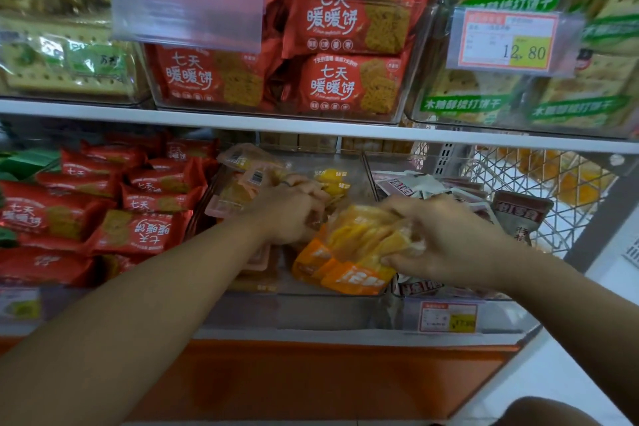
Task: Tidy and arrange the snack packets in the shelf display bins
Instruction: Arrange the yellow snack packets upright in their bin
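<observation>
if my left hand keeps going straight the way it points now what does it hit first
Probably the yellow packets lying just past the left hand, which grips pink packets, in the same bin; depth is unclear.

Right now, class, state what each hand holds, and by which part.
Right hand grips a bunch of orange packets by their clear ends; left hand, cannot tell.

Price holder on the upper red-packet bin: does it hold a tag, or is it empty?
Empty: the holder shows only clear plastic with no print, unlike the neighbour's tag reading 12.80.
</observation>
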A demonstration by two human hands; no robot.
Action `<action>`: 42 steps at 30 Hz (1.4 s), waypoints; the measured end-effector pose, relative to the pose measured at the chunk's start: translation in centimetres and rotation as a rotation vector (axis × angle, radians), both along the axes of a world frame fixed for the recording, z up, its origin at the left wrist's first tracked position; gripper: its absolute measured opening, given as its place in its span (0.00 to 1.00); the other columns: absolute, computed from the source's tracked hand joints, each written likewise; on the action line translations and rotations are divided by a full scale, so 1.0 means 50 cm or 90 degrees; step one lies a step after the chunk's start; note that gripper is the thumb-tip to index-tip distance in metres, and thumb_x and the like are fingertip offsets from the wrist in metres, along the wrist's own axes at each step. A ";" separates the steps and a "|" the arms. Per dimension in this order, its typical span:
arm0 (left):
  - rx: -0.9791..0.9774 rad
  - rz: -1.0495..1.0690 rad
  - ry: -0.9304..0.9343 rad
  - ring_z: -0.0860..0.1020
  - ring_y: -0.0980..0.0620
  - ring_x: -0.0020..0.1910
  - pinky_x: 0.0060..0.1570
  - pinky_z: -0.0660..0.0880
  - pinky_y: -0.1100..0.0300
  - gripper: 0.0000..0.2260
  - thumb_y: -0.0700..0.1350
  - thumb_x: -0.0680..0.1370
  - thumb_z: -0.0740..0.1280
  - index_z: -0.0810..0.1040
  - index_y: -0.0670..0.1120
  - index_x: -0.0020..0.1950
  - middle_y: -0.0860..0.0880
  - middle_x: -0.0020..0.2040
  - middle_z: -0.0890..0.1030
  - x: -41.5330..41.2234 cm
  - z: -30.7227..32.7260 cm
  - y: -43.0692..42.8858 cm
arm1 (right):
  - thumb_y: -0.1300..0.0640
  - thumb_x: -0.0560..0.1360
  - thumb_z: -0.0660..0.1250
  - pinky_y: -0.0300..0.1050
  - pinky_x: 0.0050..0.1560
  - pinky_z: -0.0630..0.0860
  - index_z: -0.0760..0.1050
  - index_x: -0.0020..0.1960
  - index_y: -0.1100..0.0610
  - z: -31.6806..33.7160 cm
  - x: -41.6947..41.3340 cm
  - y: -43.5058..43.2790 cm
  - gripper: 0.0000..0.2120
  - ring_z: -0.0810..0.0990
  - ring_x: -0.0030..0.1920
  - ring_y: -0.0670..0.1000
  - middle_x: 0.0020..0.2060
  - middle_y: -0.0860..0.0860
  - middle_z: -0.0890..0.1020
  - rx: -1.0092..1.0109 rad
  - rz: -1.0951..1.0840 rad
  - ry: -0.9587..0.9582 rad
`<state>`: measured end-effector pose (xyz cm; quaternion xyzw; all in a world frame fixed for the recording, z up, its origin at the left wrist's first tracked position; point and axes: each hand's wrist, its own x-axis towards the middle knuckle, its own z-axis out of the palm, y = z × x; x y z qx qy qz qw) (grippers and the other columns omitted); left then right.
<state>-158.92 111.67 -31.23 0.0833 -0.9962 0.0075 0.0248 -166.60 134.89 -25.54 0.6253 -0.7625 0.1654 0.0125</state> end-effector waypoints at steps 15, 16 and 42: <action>0.100 -0.033 0.038 0.54 0.54 0.73 0.69 0.55 0.48 0.10 0.60 0.68 0.72 0.77 0.58 0.43 0.59 0.70 0.66 -0.007 -0.009 -0.021 | 0.43 0.72 0.67 0.49 0.60 0.60 0.63 0.68 0.52 -0.084 0.027 -0.121 0.29 0.76 0.55 0.55 0.51 0.53 0.80 0.261 -0.013 0.372; 0.102 -0.034 0.032 0.53 0.54 0.73 0.70 0.54 0.46 0.10 0.61 0.68 0.72 0.77 0.58 0.43 0.59 0.70 0.66 -0.005 -0.010 -0.022 | 0.39 0.70 0.67 0.50 0.60 0.60 0.63 0.68 0.51 -0.085 0.022 -0.113 0.32 0.75 0.55 0.55 0.50 0.53 0.80 0.239 -0.020 0.358; 0.246 0.073 0.482 0.76 0.60 0.47 0.47 0.72 0.69 0.07 0.43 0.76 0.65 0.81 0.46 0.50 0.52 0.47 0.80 0.421 -0.025 -0.005 | 0.47 0.73 0.61 0.52 0.47 0.75 0.79 0.50 0.52 -0.134 0.240 -0.171 0.12 0.78 0.48 0.50 0.45 0.47 0.79 -0.136 0.114 0.025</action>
